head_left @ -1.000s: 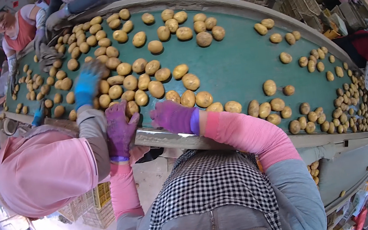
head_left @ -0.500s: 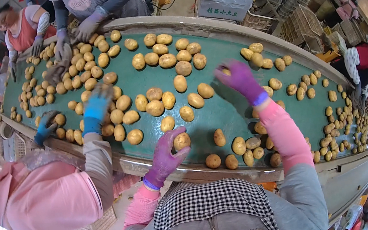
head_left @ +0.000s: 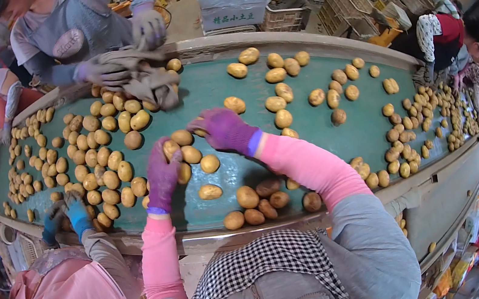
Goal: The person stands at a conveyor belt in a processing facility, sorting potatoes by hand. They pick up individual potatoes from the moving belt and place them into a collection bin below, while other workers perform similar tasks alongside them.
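Potatoes lie scattered over a green conveyor belt (head_left: 323,137). In a purple glove, my left hand (head_left: 161,179) curls round a potato (head_left: 171,149) at the middle of the belt. My right hand (head_left: 226,130), also gloved in purple, reaches across from the right with its fingers bent down over another potato (head_left: 201,133), which they mostly hide. Between my hands lie a potato (head_left: 182,137) and, just below it, a second loose potato (head_left: 191,154). Nearer me, several potatoes, some darker, form a group (head_left: 247,197) by the belt's front edge.
Across the belt, a co-worker's gloved hand (head_left: 103,74) holds a grey cloth (head_left: 150,82) over potatoes. At my left, a person in a pink head covering (head_left: 67,296) works with blue gloves (head_left: 78,215). A lined bin (head_left: 233,3) and stacked crates (head_left: 347,3) stand behind the belt's far rim.
My right hand has swung left and toward me, closer to my left hand. My left hand has moved left and farther over the belt. The co-worker's cloth has shifted right.
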`<state>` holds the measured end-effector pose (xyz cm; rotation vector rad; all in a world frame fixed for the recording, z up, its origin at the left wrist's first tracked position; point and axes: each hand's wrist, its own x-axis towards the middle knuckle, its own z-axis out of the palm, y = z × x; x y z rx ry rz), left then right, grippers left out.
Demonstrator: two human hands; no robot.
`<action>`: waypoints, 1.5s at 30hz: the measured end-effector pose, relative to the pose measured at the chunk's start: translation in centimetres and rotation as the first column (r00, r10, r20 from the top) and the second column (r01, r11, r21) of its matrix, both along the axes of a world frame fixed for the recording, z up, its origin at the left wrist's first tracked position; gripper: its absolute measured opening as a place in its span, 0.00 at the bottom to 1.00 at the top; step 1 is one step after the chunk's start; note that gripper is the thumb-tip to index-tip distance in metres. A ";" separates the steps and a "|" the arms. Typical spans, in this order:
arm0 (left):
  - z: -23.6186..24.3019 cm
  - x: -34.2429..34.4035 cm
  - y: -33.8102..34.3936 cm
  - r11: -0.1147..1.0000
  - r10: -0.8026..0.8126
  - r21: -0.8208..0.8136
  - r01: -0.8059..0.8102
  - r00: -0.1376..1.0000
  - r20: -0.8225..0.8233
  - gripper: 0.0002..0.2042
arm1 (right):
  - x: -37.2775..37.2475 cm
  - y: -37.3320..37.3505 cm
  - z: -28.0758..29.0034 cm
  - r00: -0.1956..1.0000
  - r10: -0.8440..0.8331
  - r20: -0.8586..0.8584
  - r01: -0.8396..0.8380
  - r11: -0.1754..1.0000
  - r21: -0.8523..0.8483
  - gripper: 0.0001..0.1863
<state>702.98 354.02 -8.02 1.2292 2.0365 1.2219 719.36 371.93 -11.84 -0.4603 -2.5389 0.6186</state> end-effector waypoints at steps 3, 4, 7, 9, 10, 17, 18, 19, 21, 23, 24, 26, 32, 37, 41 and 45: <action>-2.6 6.4 -2.0 0.993 -0.103 -0.043 0.113 0.976 0.191 0.24 | 7.7 -0.4 0.5 0.998 -0.039 -0.045 0.035 0.997 -0.076 0.19; -1.4 8.2 -1.9 0.974 -0.227 -0.011 0.227 0.968 -0.108 0.25 | 10.1 -0.2 0.9 0.995 -0.056 -0.080 0.048 0.994 -0.099 0.20; -0.6 10.3 -0.6 0.962 -0.272 0.041 0.271 0.932 0.239 0.27 | 16.4 -0.1 2.6 0.938 -0.259 -0.231 0.146 0.898 -0.416 0.24; 2.1 13.6 0.1 0.960 -0.267 0.150 0.237 0.936 0.229 0.28 | 20.8 -0.2 4.3 0.845 -0.343 -0.411 -0.013 0.754 -0.657 0.30; 3.6 15.9 0.2 0.956 -0.264 0.193 0.221 0.934 0.239 0.29 | 23.1 -1.6 5.5 0.743 -0.452 -0.493 -0.290 0.447 -0.846 0.33; 4.1 30.9 1.5 0.742 -0.581 0.316 0.592 0.802 -0.139 0.30 | 31.2 -14.0 2.2 0.649 -0.658 -0.382 0.308 0.687 -0.658 0.39; 3.0 32.6 1.4 0.730 -0.621 0.321 0.603 0.782 -0.056 0.30 | 32.7 -15.5 2.0 0.616 -0.714 -0.333 0.459 0.669 -0.584 0.39; 2.8 34.0 1.4 0.681 -0.681 0.301 0.667 0.729 -0.074 0.30 | 34.2 -16.9 2.6 0.528 -0.765 -0.367 0.412 0.610 -0.677 0.42; 2.5 36.5 1.3 0.572 -0.785 0.258 0.779 0.611 -0.105 0.31 | 36.9 -19.7 4.0 0.346 -0.858 -0.380 0.311 0.487 -0.816 0.45; 2.9 39.1 1.9 0.383 -0.923 0.204 0.901 0.382 0.047 0.34 | 40.9 -22.1 1.8 0.356 -0.901 -0.249 0.656 0.431 -0.620 0.47; 2.5 40.3 1.7 0.338 -0.936 0.198 0.920 0.351 -0.034 0.35 | 42.9 -23.2 2.1 0.380 -0.915 -0.137 0.761 0.393 -0.515 0.47; 1.7 42.1 1.8 0.276 -0.942 0.157 0.948 0.299 -0.149 0.36 | 46.0 -25.4 1.2 0.323 -0.941 -0.103 0.752 0.321 -0.576 0.42; 1.1 43.1 2.2 0.417 -0.901 0.064 0.907 0.422 -0.105 0.32 | 55.3 -33.7 -8.7 -0.130 -0.989 -0.066 0.205 0.038 -0.978 0.31; 3.2 40.1 1.8 0.607 -0.755 0.127 0.785 0.619 -0.214 0.28 | 64.5 -40.1 -21.8 -0.070 -0.834 0.547 -0.235 -0.519 -0.822 0.22; 2.7 35.0 1.0 0.938 -0.304 0.133 0.320 0.945 -0.124 0.23 | 61.0 -24.7 -5.4 0.467 -0.866 0.179 0.363 0.002 -0.932 0.14; 0.4 24.4 -1.3 0.997 -0.023 0.035 0.063 0.739 -0.673 0.27 | 58.6 -10.6 4.4 0.681 -0.729 -0.065 0.657 0.647 -0.387 0.18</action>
